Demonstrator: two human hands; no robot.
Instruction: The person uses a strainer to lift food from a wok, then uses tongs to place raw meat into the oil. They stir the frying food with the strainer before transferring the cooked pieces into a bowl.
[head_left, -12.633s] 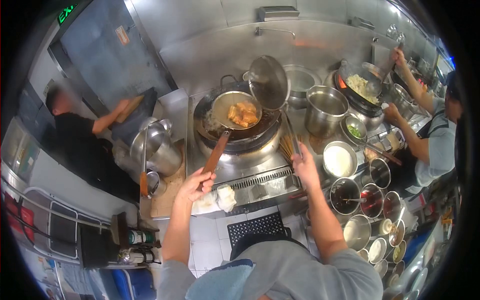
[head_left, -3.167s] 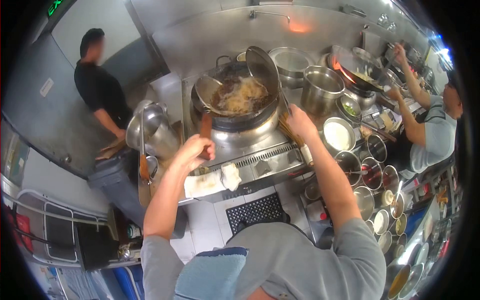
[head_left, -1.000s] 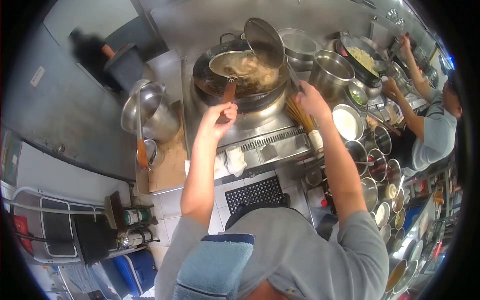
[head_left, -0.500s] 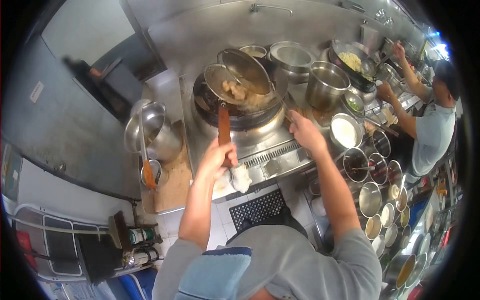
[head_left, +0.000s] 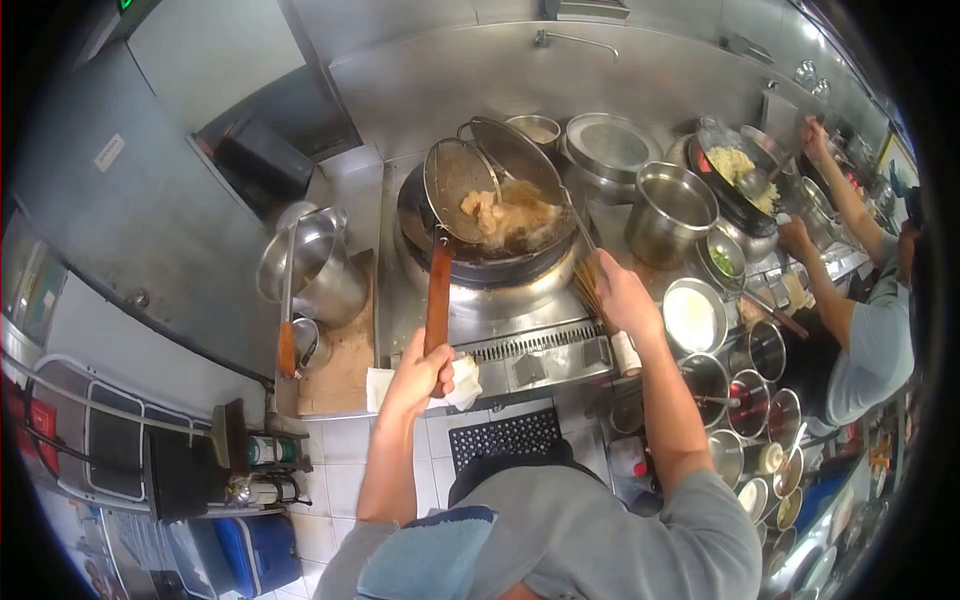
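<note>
My left hand [head_left: 420,375] is closed around the wooden handle of a round wire strainer [head_left: 455,180], which is tilted over the wok on the range [head_left: 500,270]. Pale brown chunks of food [head_left: 485,212] lie at the strainer's lower side, beside brown, steaming liquid [head_left: 535,212]. My right hand [head_left: 627,297] grips a long thin metal handle [head_left: 580,220] that runs to the right side of the wok; what is at its far end I cannot make out. A round metal vessel [head_left: 525,150] with a loop handle stands tilted behind the strainer.
A bamboo brush [head_left: 626,355] lies below my right hand. Steel pots [head_left: 672,210] and a bowl of white liquid [head_left: 692,318] stand to the right, a large pot [head_left: 320,270] to the left. At the far right a co-worker [head_left: 870,320] works at another wok [head_left: 740,185].
My left hand has lowered slightly towards me, and the strainer's handle has come down with it. My right hand keeps its grip. The view has shifted, and the co-worker's ladle is now over the food.
</note>
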